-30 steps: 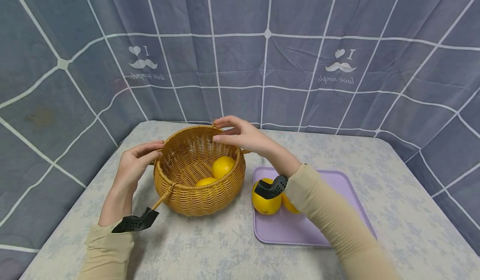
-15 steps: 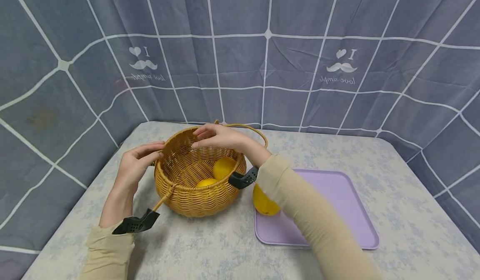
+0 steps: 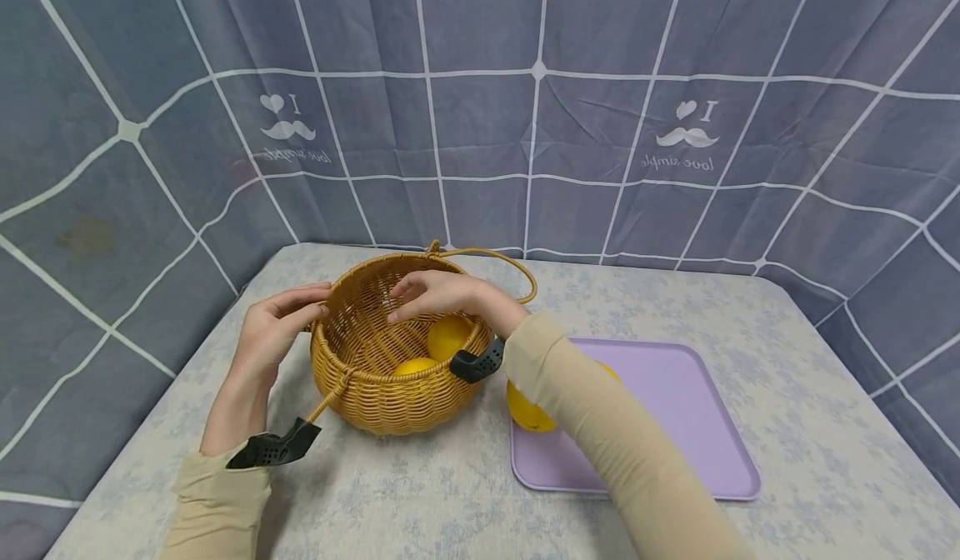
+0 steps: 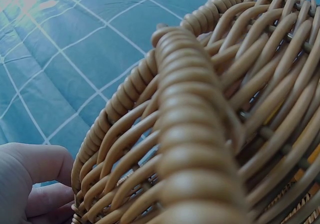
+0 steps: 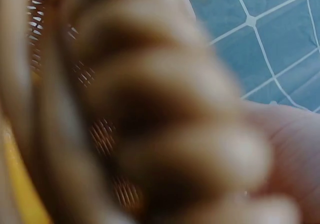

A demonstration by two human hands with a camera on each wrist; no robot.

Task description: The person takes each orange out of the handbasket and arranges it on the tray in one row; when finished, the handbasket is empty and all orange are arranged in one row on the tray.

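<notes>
Basket point(image 3: 390, 377): on the worktop point(image 3: 420, 493), between both hands.
Left hand point(image 3: 273, 331): at the basket's left rim — fingers loosely bent, touching the weave.
Right hand point(image 3: 438, 293): over the basket's mouth, fingers relaxed, holding nothing.
Lemons point(image 3: 447, 337): two inside the basket — just under the right hand.

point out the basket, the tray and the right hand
basket point(image 3: 390, 406), head view, front of its woven wall
tray point(image 3: 678, 414), head view, bare middle of its floor
right hand point(image 3: 438, 293), head view, back of the hand
</notes>
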